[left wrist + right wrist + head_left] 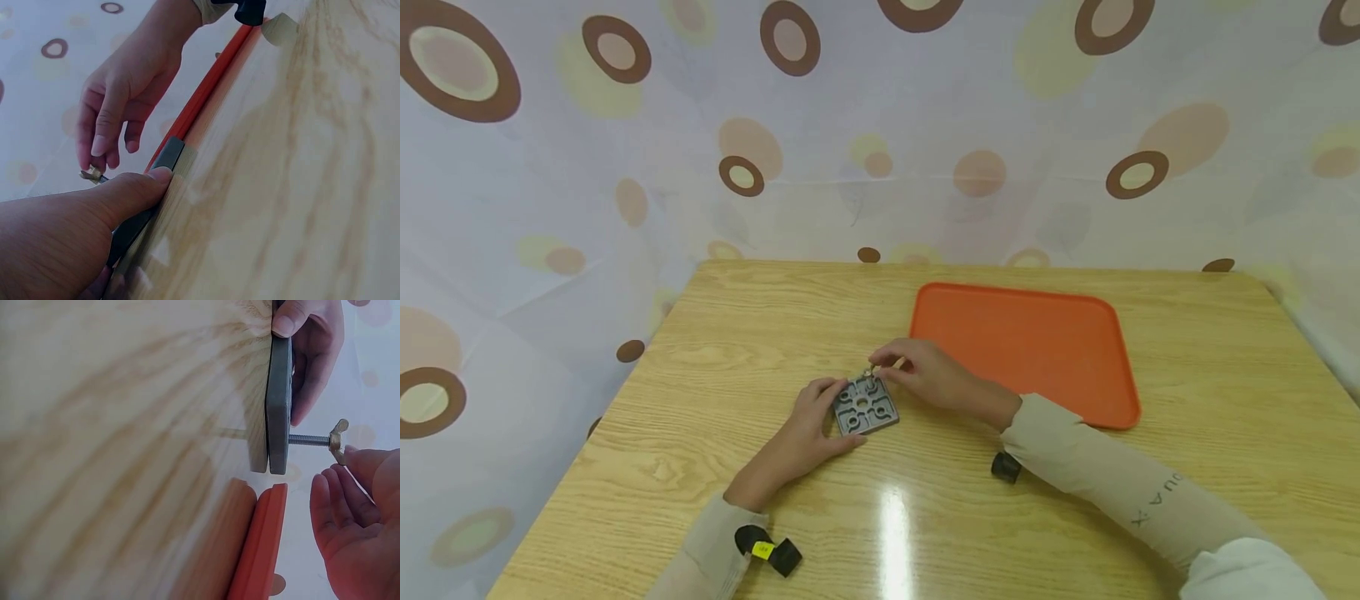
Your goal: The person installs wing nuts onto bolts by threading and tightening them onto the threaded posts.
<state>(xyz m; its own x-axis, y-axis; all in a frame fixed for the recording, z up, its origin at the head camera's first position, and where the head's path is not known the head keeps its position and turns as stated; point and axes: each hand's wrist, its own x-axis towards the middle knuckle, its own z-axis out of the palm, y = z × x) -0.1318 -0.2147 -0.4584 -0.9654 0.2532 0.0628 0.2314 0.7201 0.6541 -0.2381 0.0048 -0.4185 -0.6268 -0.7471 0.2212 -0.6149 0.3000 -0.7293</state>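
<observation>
A grey square plate (867,417) with a centre hole and raised rings near its corners lies on the wooden table. My left hand (811,427) holds it by the sides, thumb on the near edge and fingers on the far left edge. From the plate's far corner a threaded bolt (309,440) stands upright, with a brass wing nut (336,442) at its top. Thumb and fingertips of my right hand (928,377) pinch one wing of that nut. In the left wrist view the left thumb and plate hide most of the bolt.
An orange tray (1037,350) lies to the right of the plate, partly behind the right forearm. The patterned cloth (880,125) rises behind the table (722,333). Black wrist cameras sit on both sleeves, one (1006,467) near the tabletop.
</observation>
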